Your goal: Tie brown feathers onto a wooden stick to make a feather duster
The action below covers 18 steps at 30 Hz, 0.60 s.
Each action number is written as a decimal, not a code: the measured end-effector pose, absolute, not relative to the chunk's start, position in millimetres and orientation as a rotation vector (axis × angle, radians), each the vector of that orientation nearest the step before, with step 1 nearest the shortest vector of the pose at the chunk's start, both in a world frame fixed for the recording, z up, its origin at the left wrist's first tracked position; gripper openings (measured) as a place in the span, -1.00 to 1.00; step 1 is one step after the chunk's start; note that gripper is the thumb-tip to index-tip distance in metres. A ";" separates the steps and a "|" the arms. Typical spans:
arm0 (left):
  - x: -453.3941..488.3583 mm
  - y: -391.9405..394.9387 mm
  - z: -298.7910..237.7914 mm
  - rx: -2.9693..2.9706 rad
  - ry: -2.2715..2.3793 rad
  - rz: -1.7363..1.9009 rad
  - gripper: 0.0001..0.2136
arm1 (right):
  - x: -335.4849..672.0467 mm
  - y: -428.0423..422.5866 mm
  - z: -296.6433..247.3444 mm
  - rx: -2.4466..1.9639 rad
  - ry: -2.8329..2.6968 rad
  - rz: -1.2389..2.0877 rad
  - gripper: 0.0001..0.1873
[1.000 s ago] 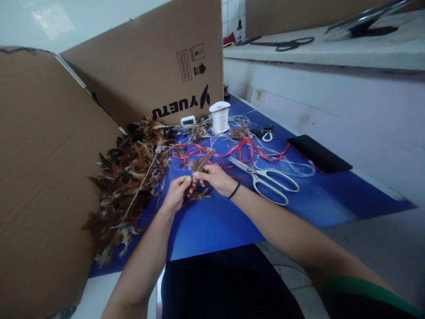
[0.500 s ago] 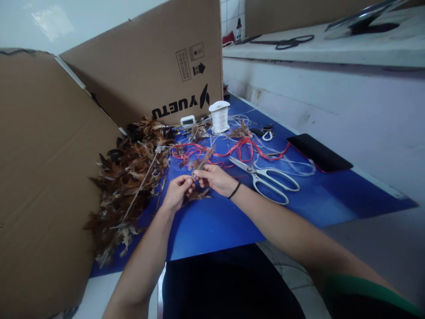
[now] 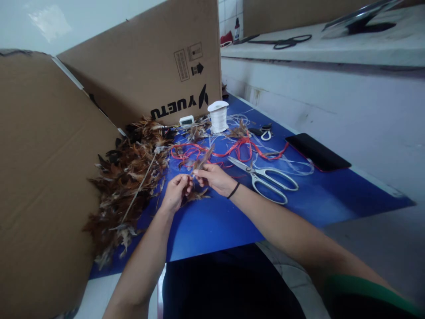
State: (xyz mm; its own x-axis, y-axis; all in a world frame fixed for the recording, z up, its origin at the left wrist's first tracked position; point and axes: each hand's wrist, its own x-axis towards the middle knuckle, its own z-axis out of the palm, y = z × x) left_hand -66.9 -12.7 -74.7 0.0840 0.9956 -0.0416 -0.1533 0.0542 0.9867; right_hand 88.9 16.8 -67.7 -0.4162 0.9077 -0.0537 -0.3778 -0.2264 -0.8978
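Between thumb and fingers, my right hand (image 3: 214, 178) pinches a brown feather (image 3: 206, 158), whose tip points up and away from me. My left hand (image 3: 179, 190) is closed in a pinch near the feather's lower end; what lies in its fingertips is too small to make out. Under the hands, more brown feathers (image 3: 199, 195) rest on the blue tabletop (image 3: 212, 230). To the left spreads a large heap of brown feathers (image 3: 129, 177). Scissors with silver handles (image 3: 265, 179) lie to the right of my right hand, and red ribbon (image 3: 244, 148) runs loosely behind both hands.
A white spool (image 3: 218, 117) stands at the back beside a small white device (image 3: 186, 121). A black phone (image 3: 318, 152) lies near the right edge. Cardboard panels (image 3: 139, 66) wall the left and back. Dark scissors (image 3: 292, 42) rest on the shelf.
My left fingertips have drawn slightly away from my right ones, leaving a small gap. The feather stays in my right hand. The whole view has shifted a little.
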 end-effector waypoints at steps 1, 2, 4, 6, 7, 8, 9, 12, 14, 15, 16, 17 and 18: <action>-66.9 -12.6 -74.4 1.091 1.054 1.187 -0.67 | 88.9 17.0 -68.0 -0.758 -1.071 1.782 -0.66; -66.9 -12.6 -74.2 1.087 1.053 1.182 -0.66 | 88.9 17.2 -68.3 -0.761 -1.070 1.777 -0.66; -66.8 -12.8 -73.8 1.090 1.066 1.172 -0.64 | 88.6 17.5 -68.9 -0.766 -1.077 1.765 -0.67; -66.6 -13.4 -73.6 1.113 1.092 1.171 -0.66 | 88.2 17.8 -69.7 -0.773 -1.099 1.751 -0.67; -66.5 -13.7 -73.5 1.125 1.104 1.174 -0.68 | 87.9 17.9 -70.1 -0.776 -1.111 1.745 -0.67; -66.3 -14.0 -73.2 1.135 1.113 1.179 -0.71 | 87.7 18.0 -70.4 -0.780 -1.119 1.741 -0.67; -66.2 -14.2 -72.9 1.141 1.120 1.186 -0.72 | 87.5 18.1 -70.7 -0.785 -1.122 1.736 -0.67; -66.4 -13.8 -72.2 1.148 1.128 1.220 -0.75 | 87.5 18.0 -70.4 -0.800 -1.117 1.723 -0.66; -67.4 -12.5 -72.6 1.145 1.125 1.275 -0.76 | 87.8 18.0 -69.7 -0.811 -1.115 1.712 -0.66; -68.0 -11.6 -73.2 1.145 1.123 1.309 -0.76 | 87.9 18.0 -69.4 -0.817 -1.116 1.708 -0.65; -68.8 -10.6 -74.0 1.148 1.127 1.346 -0.77 | 88.0 18.1 -69.2 -0.823 -1.117 1.703 -0.65; -69.5 -9.6 -75.0 1.161 1.141 1.383 -0.77 | 88.0 18.4 -69.2 -0.828 -1.117 1.698 -0.65; -70.2 -8.8 -76.1 1.186 1.162 1.415 -0.77 | 87.8 18.7 -69.6 -0.833 -1.120 1.694 -0.65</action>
